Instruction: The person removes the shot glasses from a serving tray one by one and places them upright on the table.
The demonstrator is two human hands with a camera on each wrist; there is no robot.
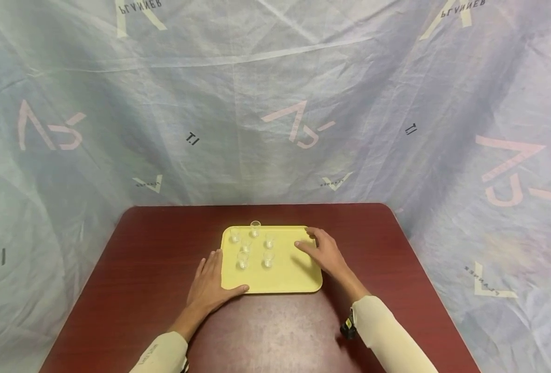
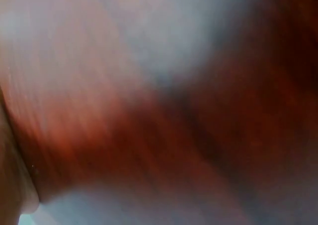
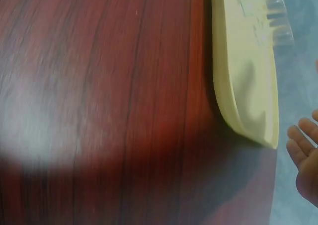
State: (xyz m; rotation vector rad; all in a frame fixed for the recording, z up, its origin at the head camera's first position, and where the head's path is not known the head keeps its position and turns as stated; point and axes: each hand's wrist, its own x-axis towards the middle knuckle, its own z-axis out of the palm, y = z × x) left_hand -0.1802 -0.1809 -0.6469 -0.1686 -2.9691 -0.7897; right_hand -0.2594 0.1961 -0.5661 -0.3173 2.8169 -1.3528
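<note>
A yellow tray point(image 1: 285, 280) lies on the table with several small clear cups point(image 1: 268, 259) standing on its left and middle part. My left hand point(image 1: 207, 285) touches the tray's near left corner, fingers straight along the left side and thumb along the front rim. Over the tray's right edge is my right hand point(image 1: 324, 254), its fingers loosely spread and nothing between them. The right wrist view catches part of the right hand point(image 3: 308, 150) beside the tray point(image 3: 221, 76) and some clear cups point(image 3: 280, 31). The left wrist view is blurred, with a sliver of the left hand point(image 2: 17, 180).
The dark red wooden table point(image 1: 131, 280) extends around the tray on all sides. Behind and beside it hangs a grey printed cloth point(image 1: 238, 114). A black device point(image 1: 348, 326) is strapped on my right wrist.
</note>
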